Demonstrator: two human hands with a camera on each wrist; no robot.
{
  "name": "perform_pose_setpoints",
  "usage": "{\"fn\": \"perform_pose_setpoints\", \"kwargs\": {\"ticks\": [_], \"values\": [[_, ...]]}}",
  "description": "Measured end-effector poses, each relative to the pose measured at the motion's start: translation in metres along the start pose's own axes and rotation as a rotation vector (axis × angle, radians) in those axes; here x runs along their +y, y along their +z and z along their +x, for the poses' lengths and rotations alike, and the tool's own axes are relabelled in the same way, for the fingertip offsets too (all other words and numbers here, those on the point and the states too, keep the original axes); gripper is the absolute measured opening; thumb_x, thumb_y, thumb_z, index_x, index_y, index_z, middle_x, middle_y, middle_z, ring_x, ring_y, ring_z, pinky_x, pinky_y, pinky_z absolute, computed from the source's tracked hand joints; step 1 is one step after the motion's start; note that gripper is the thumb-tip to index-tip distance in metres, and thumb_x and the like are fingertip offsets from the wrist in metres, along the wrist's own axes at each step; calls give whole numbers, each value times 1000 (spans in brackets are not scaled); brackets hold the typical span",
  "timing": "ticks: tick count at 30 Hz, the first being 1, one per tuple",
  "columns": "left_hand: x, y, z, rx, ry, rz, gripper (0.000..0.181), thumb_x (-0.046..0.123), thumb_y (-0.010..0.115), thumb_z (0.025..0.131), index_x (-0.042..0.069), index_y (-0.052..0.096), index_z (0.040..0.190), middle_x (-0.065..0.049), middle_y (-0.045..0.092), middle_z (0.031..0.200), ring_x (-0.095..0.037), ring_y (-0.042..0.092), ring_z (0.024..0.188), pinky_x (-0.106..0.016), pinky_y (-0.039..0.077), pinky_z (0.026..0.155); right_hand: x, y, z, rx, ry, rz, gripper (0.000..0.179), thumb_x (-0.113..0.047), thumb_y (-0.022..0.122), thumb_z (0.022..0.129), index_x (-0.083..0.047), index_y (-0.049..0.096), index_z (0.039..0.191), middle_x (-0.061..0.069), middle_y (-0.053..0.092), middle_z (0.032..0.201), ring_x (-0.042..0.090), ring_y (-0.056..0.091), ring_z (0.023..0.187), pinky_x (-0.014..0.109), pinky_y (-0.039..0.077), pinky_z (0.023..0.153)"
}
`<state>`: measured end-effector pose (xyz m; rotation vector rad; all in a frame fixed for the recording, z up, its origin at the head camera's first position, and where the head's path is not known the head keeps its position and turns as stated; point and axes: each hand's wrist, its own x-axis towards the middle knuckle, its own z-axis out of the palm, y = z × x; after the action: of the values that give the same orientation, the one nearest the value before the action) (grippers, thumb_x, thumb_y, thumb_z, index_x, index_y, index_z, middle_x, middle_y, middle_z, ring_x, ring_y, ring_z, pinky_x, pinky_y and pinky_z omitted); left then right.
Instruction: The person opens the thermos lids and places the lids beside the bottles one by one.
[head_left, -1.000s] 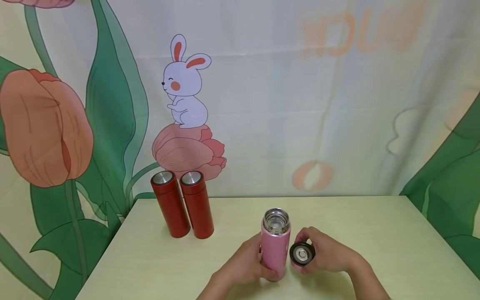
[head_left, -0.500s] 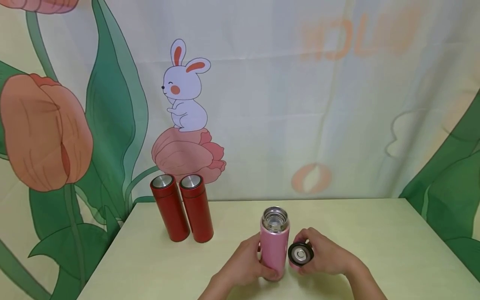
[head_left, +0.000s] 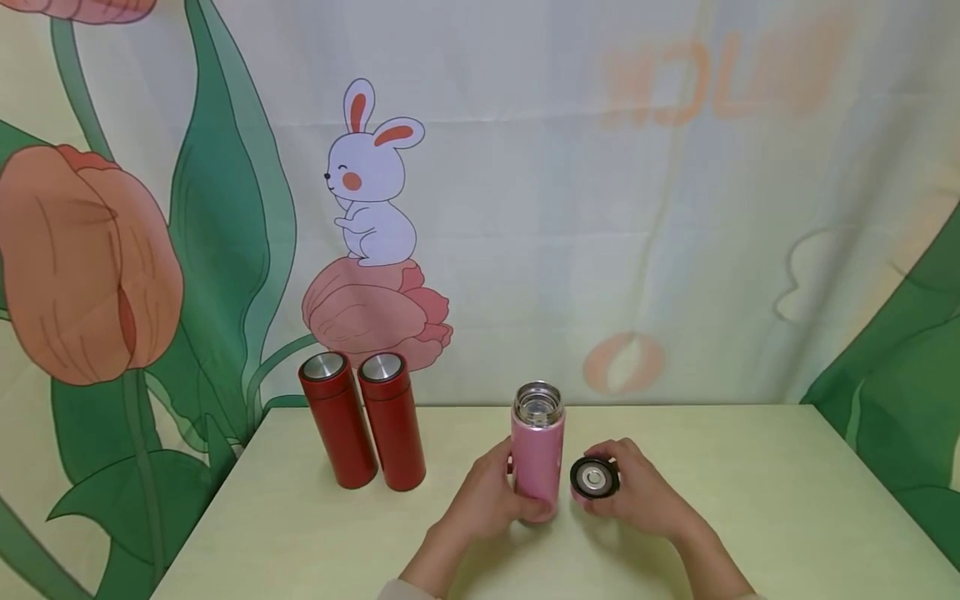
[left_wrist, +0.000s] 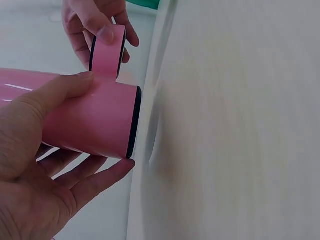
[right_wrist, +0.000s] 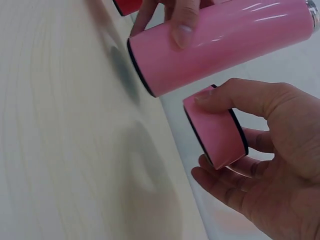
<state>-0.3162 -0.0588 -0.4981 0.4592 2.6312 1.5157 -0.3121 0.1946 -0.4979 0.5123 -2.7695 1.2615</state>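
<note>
My left hand (head_left: pixel 491 493) grips a pink thermos bottle (head_left: pixel 537 454) near its base, thumb along one side and fingers round the other. The bottle is upright with its steel mouth uncovered, and its black-edged bottom (left_wrist: pixel 134 122) hangs a little above the table in the left wrist view. Just to the right, my right hand (head_left: pixel 637 492) pinches the pink lid (right_wrist: pixel 215 127) between thumb and fingers. That lid is turned with its underside up, showing a black ring and a steel centre in the head view. Lid and bottle are held side by side.
Two red thermos bottles (head_left: pixel 339 425) with steel-topped lids stand next to each other at the back left of the pale table (head_left: pixel 720 467). Behind the table hangs a curtain (head_left: pixel 510 250) printed with tulips and a white rabbit.
Both hands have moved slightly away from me and to the left, carrying the bottle and the lid with them. The red bottles have stayed in place.
</note>
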Motion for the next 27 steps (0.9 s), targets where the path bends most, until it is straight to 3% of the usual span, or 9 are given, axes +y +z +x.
{"fn": "perform_pose_setpoints", "kwargs": {"ticks": [6, 13, 20, 27], "values": [[-2, -4, 20, 46, 7, 12, 78, 26, 98, 68, 19, 57, 134, 0, 68, 126, -24, 64, 114, -47, 55, 98, 7, 3, 18, 81, 41, -14, 63, -23, 93, 73, -8, 64, 127, 12, 58, 115, 22, 59, 106, 42, 47, 98], [-4, -6, 43, 100, -33, 0, 80, 25, 95, 73, 18, 53, 139, -4, 65, 135, -28, 63, 124, -52, 53, 106, 18, 7, 39, 126, 103, -37, 68, -29, 91, 77, -4, 62, 134, 16, 58, 122, 28, 60, 110, 47, 47, 101], [-9, -4, 62, 180, -3, 49, 73, 22, 94, 72, 15, 55, 133, -6, 67, 129, -24, 65, 114, -47, 54, 100, 31, 19, 60, 181, 126, -20, 71, -24, 89, 80, 2, 59, 139, 23, 56, 125, 36, 59, 117, 53, 46, 107], [-14, 0, 76, 227, -24, 55, 69, 20, 95, 72, 15, 56, 129, -7, 68, 127, -24, 64, 113, -48, 53, 102, 39, 29, 77, 181, 166, 8, 72, -21, 86, 82, 6, 55, 141, 27, 53, 131, 43, 56, 123, 57, 43, 111]]}}
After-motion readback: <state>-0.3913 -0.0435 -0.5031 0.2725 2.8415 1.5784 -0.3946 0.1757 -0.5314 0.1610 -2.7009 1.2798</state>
